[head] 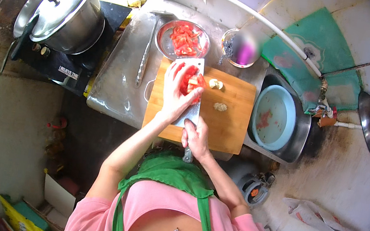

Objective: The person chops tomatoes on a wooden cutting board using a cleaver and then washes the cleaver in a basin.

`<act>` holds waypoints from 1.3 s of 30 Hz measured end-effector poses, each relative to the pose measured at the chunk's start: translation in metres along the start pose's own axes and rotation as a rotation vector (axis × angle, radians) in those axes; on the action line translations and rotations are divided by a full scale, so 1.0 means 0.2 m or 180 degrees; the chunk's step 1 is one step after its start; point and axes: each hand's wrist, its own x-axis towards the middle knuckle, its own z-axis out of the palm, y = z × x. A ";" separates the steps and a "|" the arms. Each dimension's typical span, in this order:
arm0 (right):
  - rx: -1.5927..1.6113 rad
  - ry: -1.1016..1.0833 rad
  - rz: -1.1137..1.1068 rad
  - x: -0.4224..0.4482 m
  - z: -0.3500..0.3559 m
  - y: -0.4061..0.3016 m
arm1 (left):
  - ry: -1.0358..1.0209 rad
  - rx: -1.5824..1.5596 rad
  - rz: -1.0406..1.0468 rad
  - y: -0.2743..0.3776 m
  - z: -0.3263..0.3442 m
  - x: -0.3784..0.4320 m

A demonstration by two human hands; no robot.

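Observation:
My right hand (198, 139) grips the handle of a cleaver (193, 112), whose broad blade lies flat under a heap of cut tomato (192, 82). With fingers spread over the heap, my left hand (180, 92) holds the tomato against the blade. Both hands are above a wooden cutting board (225, 130). On the board's right part lie a pale, partly peeled piece that looks like garlic (215, 83) and a small mound of minced garlic (220, 107). Just beyond the blade's tip stands a round steel plate (161, 43) with tomato pieces (184, 41) on it.
A lidded steel pot (73, 25) stands on the black stove (70, 73) at left. A long-handled spatula (146, 53) lies beside the plate. Right of the board, a blue basin (255, 125) of water sits in the sink (301, 132). A bowl (229, 36) holds a steel scourer.

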 end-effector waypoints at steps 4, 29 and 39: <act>0.0100 -0.0006 -0.0194 0.23 0.05 -0.14 | 0.0120 -0.0033 0.0060 -0.05 -0.01 0.27; -0.0556 0.0294 -0.0948 0.12 -0.37 -0.44 | -0.0262 0.0937 0.1168 -0.31 -0.05 0.69; 0.0358 0.0691 0.0876 -0.18 -0.51 -0.07 | 0.0099 -0.0818 -0.0853 -0.16 -0.34 -0.03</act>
